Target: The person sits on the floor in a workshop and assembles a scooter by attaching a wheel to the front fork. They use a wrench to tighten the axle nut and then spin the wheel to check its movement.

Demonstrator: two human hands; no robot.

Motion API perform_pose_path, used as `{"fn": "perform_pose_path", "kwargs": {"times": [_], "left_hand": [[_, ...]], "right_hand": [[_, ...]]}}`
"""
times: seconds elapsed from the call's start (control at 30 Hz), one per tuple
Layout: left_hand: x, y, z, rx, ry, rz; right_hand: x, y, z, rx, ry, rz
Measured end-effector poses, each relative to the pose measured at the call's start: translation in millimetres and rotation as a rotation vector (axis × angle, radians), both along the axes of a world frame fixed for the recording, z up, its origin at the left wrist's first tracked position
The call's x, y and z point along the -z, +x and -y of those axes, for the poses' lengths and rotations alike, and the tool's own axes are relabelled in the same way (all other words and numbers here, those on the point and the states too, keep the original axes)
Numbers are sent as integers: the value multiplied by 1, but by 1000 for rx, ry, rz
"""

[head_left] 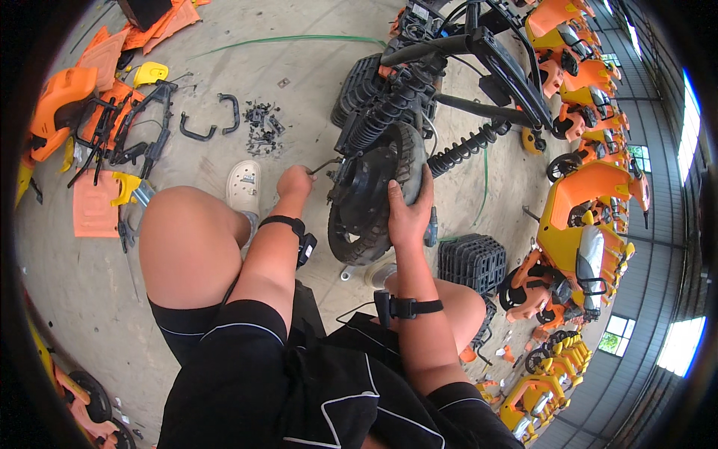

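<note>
A black scooter wheel (365, 243) with a knobby tyre and a large dark hub stands in front of me, still mounted on the bare frame. My left hand (295, 182) is closed around a thin bent wrench (324, 164), whose far end reaches the axle area at the hub's left side. On the tyre's right side rests my right hand (410, 215), thumb on the near face and fingers wrapped behind it, partly hidden. Two black coil-spring shock absorbers (389, 105) (469, 147) rise from the wheel to the frame (510, 71).
Black plastic crates (471, 263) stand near the wheel; another (359, 88) sits behind it. A pile of small dark bolts (263, 129) and two curved black handles (198, 129) lie on the floor. Orange panels (96, 203) are left; rows of orange-yellow scooters (580, 196) line the right.
</note>
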State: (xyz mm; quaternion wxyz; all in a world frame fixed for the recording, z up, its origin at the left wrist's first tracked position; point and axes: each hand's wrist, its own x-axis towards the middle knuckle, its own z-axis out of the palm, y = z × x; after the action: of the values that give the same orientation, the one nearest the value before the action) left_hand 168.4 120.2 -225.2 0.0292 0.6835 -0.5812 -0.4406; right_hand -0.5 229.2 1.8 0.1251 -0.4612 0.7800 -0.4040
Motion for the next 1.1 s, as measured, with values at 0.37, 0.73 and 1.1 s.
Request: {"fn": "perform_pose_path", "kwargs": {"times": [0.37, 0.73, 1.1], "left_hand": [[-5, 8, 33, -179, -197, 89], [-101, 18, 47, 179, -7, 49], [-180, 13, 38, 288, -9, 7]], "right_hand": [[-4, 0, -4, 3, -1, -23], [-2, -5, -2, 22, -10, -2], [4, -1, -3, -1, -43, 11]]}}
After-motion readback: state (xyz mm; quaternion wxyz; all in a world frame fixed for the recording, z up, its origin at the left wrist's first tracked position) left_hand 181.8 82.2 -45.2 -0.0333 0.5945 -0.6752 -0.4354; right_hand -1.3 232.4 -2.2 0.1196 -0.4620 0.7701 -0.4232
